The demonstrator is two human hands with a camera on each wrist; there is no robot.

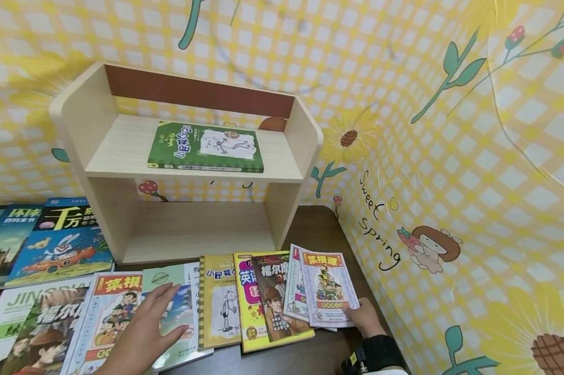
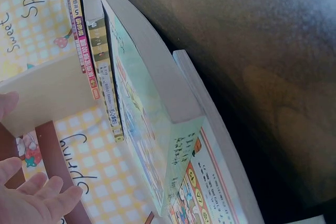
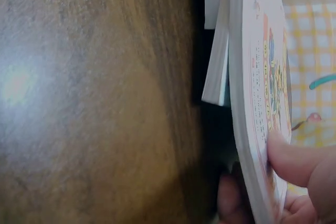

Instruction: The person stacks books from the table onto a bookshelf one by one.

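The yellow checked wall cloth says "Sweet Spring" in curly black letters, just right of the wooden shelf. Left of the shelf, a blue book shows the big signs "千万". In front of the shelf, a white book reads "JIN". The other book covers carry Chinese signs too small to read well

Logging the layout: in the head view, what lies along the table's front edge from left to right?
Left hand over the pale green book → yellow sketch-cover book → detective-cover book → pink-bordered comic booklet → right hand gripping it.
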